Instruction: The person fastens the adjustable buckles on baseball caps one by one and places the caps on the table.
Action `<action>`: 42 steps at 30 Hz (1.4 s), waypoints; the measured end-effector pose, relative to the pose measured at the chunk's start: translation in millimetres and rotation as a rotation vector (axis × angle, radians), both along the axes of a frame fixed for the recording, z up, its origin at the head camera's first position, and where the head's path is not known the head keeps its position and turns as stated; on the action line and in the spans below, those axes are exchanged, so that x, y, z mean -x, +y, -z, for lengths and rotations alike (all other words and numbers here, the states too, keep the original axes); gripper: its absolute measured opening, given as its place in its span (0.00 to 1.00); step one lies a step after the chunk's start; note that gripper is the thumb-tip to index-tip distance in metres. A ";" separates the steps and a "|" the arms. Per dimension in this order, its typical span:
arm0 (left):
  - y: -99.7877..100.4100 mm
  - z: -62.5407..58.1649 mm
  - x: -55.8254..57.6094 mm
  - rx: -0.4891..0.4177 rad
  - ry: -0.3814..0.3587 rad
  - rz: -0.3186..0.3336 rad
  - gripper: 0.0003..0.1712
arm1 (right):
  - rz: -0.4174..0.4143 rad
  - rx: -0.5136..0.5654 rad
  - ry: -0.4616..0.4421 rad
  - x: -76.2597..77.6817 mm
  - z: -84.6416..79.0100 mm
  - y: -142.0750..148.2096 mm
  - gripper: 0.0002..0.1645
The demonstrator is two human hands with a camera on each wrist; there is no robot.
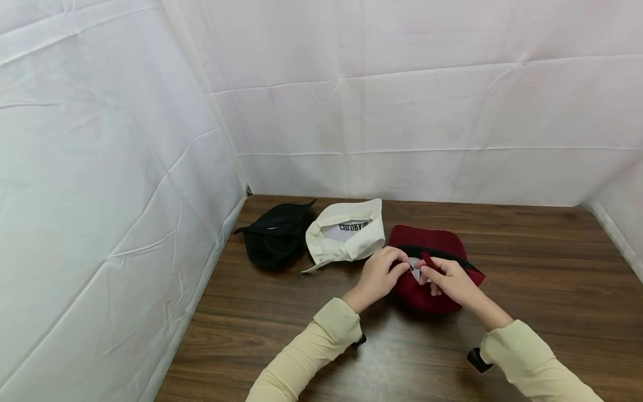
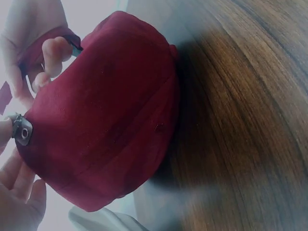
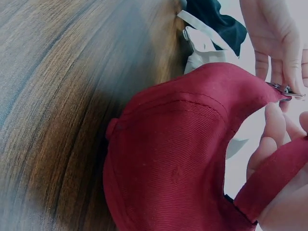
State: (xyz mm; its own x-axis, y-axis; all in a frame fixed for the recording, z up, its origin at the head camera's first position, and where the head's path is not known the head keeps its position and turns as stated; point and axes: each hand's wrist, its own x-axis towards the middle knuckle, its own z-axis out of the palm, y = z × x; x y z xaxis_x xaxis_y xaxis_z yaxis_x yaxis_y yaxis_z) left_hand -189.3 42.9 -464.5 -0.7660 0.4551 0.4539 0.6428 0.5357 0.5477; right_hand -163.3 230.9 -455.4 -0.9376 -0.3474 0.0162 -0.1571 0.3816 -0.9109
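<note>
A dark red baseball cap [image 1: 427, 237] lies upside down on the table, its back opening turned toward the person. At the cap's left back edge my left hand [image 1: 379, 273] pinches a small metal buckle [image 2: 22, 131] between thumb and fingers. My right hand [image 1: 452, 282] grips the red fabric strap [image 3: 274, 180] on the opposite side of the opening. In the right wrist view the strap runs loose from the cap's edge through the fingers, apart from the buckle. Part of the cap's inside is hidden behind both hands.
A cream cap [image 1: 346, 254] with "COLORADO"-like lettering inside lies left of the red one, close to it. Farther left is a black cap [image 1: 273, 240]. White cloth walls [image 1: 402, 111] enclose the brown wooden table [image 1: 542, 268] at the back and sides.
</note>
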 end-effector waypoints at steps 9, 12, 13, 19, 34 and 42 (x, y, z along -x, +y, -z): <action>3.3 2.5 -0.8 -0.029 0.097 -0.173 0.04 | 0.006 -0.051 -0.052 2.5 5.9 -4.2 0.19; 4.2 2.9 -0.3 -0.025 0.104 -0.167 0.04 | 0.043 -0.071 -0.050 5.4 7.5 -6.9 0.18; 4.3 3.2 -0.1 -0.021 0.100 -0.155 0.04 | 0.050 -0.079 -0.053 6.4 7.9 -8.1 0.18; 3.3 6.8 -0.7 0.023 0.120 -0.113 0.03 | -0.011 -0.105 -0.093 10.4 9.9 -13.0 0.22; -5.7 12.9 -0.9 0.191 0.557 -0.112 0.04 | 0.053 -0.048 -0.078 7.6 5.7 -14.9 0.18; -5.8 13.8 -0.5 0.201 0.741 -0.182 0.03 | 0.075 -0.042 -0.069 7.8 6.0 -16.2 0.16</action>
State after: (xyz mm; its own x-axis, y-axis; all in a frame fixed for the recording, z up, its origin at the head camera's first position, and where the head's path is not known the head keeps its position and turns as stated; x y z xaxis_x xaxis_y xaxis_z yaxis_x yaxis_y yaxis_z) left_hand -188.7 37.1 -478.3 -0.3661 0.4792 0.7977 0.6952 0.7107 -0.1079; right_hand -171.1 214.7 -461.3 -0.9593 -0.2752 -0.0624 -0.0641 0.4281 -0.9015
